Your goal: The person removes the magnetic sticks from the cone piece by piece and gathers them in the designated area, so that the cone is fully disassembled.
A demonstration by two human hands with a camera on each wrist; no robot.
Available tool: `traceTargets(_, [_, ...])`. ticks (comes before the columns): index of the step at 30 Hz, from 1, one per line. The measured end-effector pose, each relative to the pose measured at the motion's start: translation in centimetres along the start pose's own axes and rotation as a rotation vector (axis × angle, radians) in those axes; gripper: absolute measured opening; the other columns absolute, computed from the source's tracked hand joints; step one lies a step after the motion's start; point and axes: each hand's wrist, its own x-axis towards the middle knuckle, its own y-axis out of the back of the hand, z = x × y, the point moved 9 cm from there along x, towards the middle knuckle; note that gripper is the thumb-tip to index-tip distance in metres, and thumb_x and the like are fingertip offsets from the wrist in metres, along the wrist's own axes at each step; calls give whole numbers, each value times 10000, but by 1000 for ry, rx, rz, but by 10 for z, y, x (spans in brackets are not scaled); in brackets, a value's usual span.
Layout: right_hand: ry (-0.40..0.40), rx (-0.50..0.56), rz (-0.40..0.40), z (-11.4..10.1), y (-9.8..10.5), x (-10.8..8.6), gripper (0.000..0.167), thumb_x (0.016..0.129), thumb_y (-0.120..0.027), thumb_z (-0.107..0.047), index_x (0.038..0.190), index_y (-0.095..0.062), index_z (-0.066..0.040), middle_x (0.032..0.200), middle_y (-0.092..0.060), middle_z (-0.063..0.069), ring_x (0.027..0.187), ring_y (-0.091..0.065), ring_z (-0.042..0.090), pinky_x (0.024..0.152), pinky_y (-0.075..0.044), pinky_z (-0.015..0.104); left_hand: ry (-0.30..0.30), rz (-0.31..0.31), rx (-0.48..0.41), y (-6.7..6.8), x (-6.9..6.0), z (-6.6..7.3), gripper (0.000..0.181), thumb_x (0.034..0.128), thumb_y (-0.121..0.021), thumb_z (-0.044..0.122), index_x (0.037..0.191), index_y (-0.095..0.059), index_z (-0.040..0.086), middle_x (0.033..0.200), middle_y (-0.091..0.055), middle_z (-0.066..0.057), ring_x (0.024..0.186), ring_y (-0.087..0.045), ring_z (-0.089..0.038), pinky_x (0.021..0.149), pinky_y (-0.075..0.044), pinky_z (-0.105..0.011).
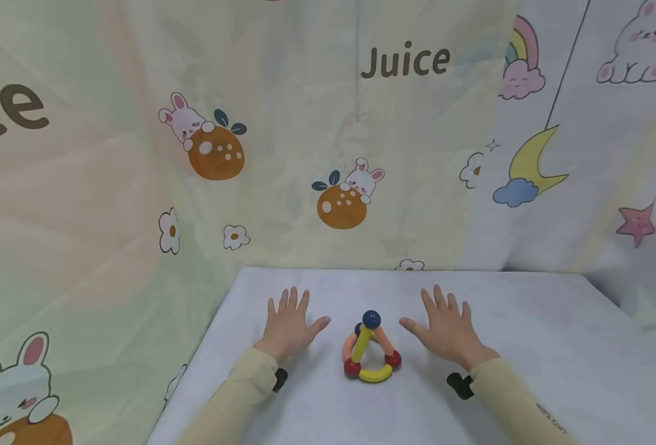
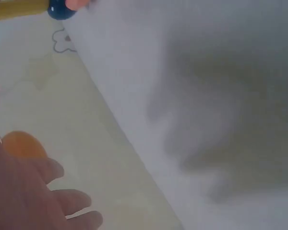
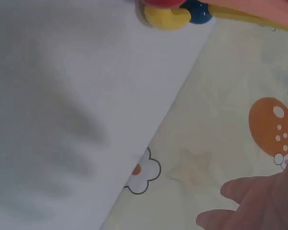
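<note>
Between the two hands on the white table stands a small frame built of toy rods and balls [image 1: 363,346], with yellow and salmon-pink rods joined by blue and red balls. One blue ball forms its top. To its left, my left hand [image 1: 290,326] hovers with fingers spread, apart from the toy. My right hand [image 1: 448,329] is spread the same way on the other side, touching nothing. In the left wrist view a blue ball [image 2: 61,8] and a yellow rod show at the top edge. The right wrist view catches a yellow curved rod [image 3: 167,17] beside a red ball.
The white table [image 1: 556,346] reaches back to a printed curtain [image 1: 283,111] with rabbits, oranges and lettering. Another curtain panel hangs at the right. Each wrist wears a black device, the right one [image 1: 460,385] plainly visible. Hand shadows fall on the tabletop.
</note>
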Motion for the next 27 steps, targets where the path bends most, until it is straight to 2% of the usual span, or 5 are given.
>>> traceTargets(3, [-8, 31, -42, -5, -18, -9, 1012, 877, -397, -764, 1500, -288, 25, 1538, -201, 331, 1355, -226, 585, 1057, -129, 729, -9, -20, -84, -14, -12, 8, 894, 901, -419, 720, 1518, -324, 80, 1572, -252, -210, 1456, -189, -402, 1129, -108, -642])
traceTargets(7, [-46, 184, -119, -18, -45, -23, 987, 904, -365, -743, 1516, -245, 22, 1550, -198, 309, 1380, -266, 516, 1075, -244, 655, -82, -90, -193, -37, -28, 34, 911, 877, -505, 699, 1517, -324, 76, 1565, -283, -190, 1448, -228, -383, 1125, -163, -629])
traceTargets(13, [-88, 448, -120, -46, -70, -37, 852, 962, -514, -540, 1519, -216, 32, 1530, -300, 269, 1381, -340, 432, 1080, -290, 607, -168, -144, -434, -58, -42, 68, 882, 874, -621, 583, 1500, -333, 33, 1508, -391, -185, 1387, -365, -363, 1083, -291, -607])
traceTargets(21, [-198, 565, -67, -54, -89, -42, 916, 883, -627, -563, 1508, -272, 5, 1453, -441, 229, 1290, -475, 395, 1002, -398, 594, -42, -56, -710, -74, -40, 68, 699, 878, -689, 424, 1412, -458, 36, 1223, -603, -90, 1192, -519, -312, 1024, -357, -593])
traceTargets(27, [-228, 590, -24, -48, -98, -45, 708, 885, -690, -357, 1446, -405, -33, 1279, -578, 114, 1071, -597, 240, 925, -487, 515, 44, -48, -841, -83, -42, 53, 663, 854, -736, 384, 1384, -501, 63, 1384, -536, -123, 1315, -459, -338, 1076, -323, -570])
